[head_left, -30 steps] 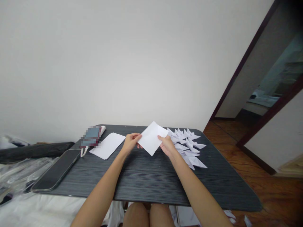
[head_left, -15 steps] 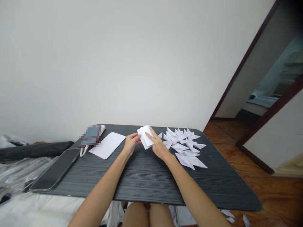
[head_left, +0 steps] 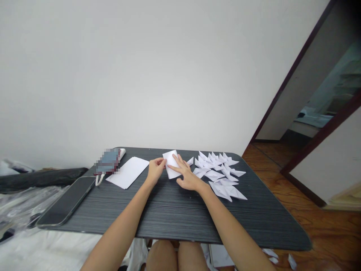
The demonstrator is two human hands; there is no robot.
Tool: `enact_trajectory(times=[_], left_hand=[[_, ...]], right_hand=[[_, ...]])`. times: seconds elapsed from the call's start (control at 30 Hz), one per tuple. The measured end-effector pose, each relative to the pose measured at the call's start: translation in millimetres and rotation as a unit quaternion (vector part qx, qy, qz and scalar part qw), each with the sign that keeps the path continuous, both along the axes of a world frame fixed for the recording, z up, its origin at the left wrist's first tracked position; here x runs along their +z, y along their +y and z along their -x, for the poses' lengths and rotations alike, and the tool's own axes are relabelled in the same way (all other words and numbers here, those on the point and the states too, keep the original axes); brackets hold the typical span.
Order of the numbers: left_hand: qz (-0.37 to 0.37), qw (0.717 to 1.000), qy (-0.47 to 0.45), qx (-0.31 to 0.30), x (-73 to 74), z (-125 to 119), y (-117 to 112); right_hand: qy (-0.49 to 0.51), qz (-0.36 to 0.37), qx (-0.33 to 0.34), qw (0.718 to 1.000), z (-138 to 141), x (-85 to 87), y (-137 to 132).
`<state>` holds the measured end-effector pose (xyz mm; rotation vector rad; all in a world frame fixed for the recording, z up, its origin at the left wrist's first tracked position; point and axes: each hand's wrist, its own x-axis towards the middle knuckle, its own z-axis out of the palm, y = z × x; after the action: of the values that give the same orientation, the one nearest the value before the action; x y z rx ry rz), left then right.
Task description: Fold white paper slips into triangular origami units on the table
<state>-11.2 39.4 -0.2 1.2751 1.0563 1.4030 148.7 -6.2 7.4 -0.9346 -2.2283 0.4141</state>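
A folded sheet of white paper (head_left: 171,172) lies at the middle of the dark table, between my hands. My left hand (head_left: 156,169) pinches its left edge between thumb and fingertips. Spread over the top of the sheet are the fingers of my right hand (head_left: 186,175), which press it flat with the thumb held apart. Just right of that hand stand several folded paper boats (head_left: 213,163) in a close group. To the left is a stack of flat white paper (head_left: 129,173).
On the left of the table (head_left: 169,214) lie a black phone (head_left: 67,201) and a blurred-out device (head_left: 108,162) with a white loop (head_left: 99,180). A white wall (head_left: 180,75) rises behind the far edge. Some paper pieces (head_left: 270,254) are on the wooden floor at right.
The upper flap of the paper has come down onto the lower part. My right hand has gone from gripping the paper to lying over it with spread fingers; my left hand stays at the edge.
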Motion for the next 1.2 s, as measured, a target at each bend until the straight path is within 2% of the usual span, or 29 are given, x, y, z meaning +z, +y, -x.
enact_trajectory(times=[0.1, 0.2, 0.3, 0.4, 0.5, 0.63, 0.83, 1.0, 1.2], left_hand=[[-0.049, 0.997, 0.061, -0.014, 0.2, 1, -1], [-0.116, 0.984, 0.129, -0.027, 2.5, -1, -8], [-0.175, 0.964, 0.198, -0.031, 5.6, -6, -17], [-0.197, 0.952, 0.233, -0.031, 8.1, -11, -24], [-0.187, 0.958, 0.215, -0.029, 9.7, -15, -26], [-0.150, 0.975, 0.161, -0.035, 11.6, -17, -28], [-0.105, 0.987, 0.114, -0.042, 13.2, -19, -29], [-0.098, 0.987, 0.110, -0.067, 12.2, -19, -28], [-0.102, 0.985, 0.118, -0.070, 10.7, -19, -27]], right_hand=[[0.107, 0.020, -0.043, 0.993, -2, 8.0, 1], [0.240, 0.023, -0.105, 0.965, -3, 12.7, 5], [0.303, 0.043, -0.124, 0.944, -2, 10.9, 10], [0.335, 0.066, -0.148, 0.928, -3, 7.0, 13], [0.352, 0.097, -0.166, 0.916, -5, 6.0, 15], [0.380, 0.127, -0.151, 0.904, -7, 8.5, 15], [0.388, 0.140, -0.151, 0.898, -7, 11.2, 14], [0.392, 0.141, -0.145, 0.897, -8, 11.3, 15], [0.394, 0.143, -0.147, 0.896, -8, 11.1, 14]])
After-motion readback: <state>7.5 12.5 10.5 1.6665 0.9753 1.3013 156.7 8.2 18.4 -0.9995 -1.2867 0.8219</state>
